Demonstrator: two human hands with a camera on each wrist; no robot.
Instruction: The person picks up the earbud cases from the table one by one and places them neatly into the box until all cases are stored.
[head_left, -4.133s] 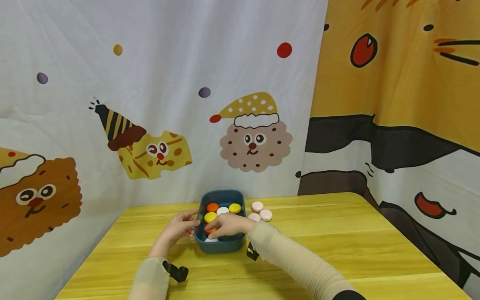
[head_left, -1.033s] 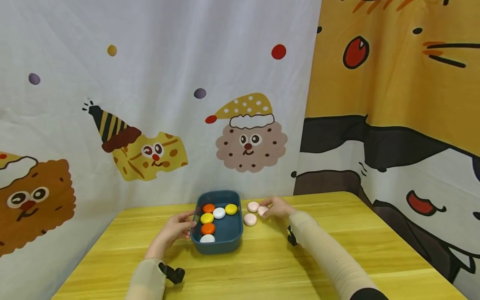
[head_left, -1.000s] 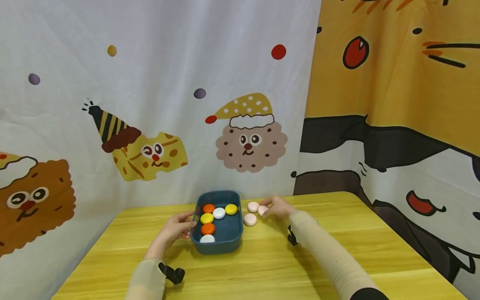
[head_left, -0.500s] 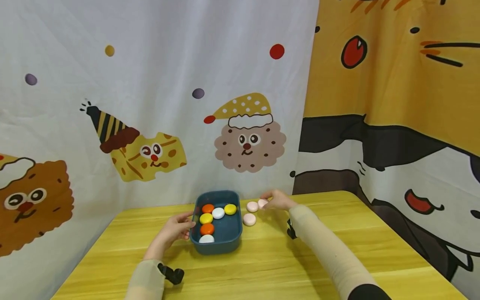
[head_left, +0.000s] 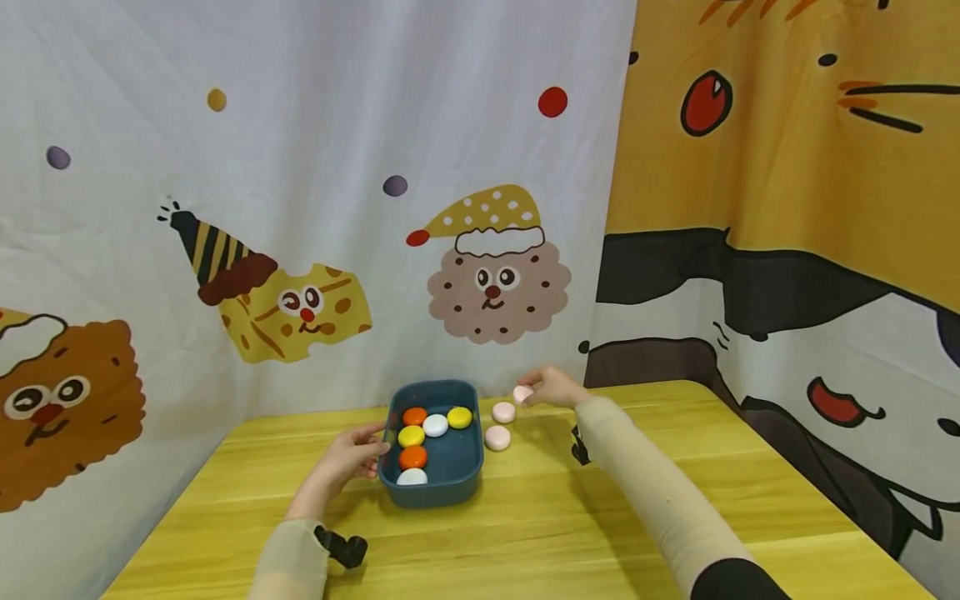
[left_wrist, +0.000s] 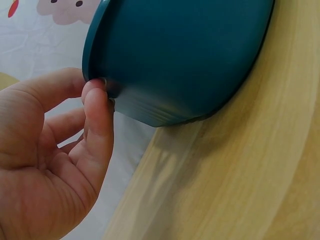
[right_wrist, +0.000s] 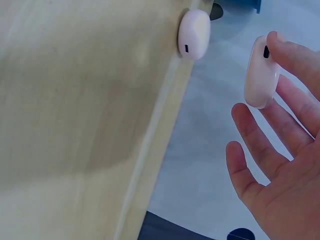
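Observation:
My right hand (head_left: 553, 386) pinches a pale pink round disc (head_left: 522, 395) between thumb and fingertips, above the table's back edge. In the right wrist view, this thick disc (right_wrist: 260, 77) has a small black slot in its side; the ring and little fingers are free of it. Two matching pink discs, one farther back (head_left: 503, 412) and one nearer (head_left: 497, 437), lie right of a blue-green plastic box (head_left: 435, 497). At its left side, my left hand (head_left: 348, 458) holds the rim; the left wrist view shows thumb and index fingertip at the lip (left_wrist: 92, 50).
Inside the box, orange (head_left: 413, 457), yellow (head_left: 460, 417) and white (head_left: 434, 425) discs line the left and back, with bare floor at front right. The wooden table (head_left: 637, 500) ends at a printed curtain (head_left: 300, 167) behind.
My right hand has left the box, taken the rightmost pink disc and raised it off the table, away from the other two. The left hand stays at the box's rim.

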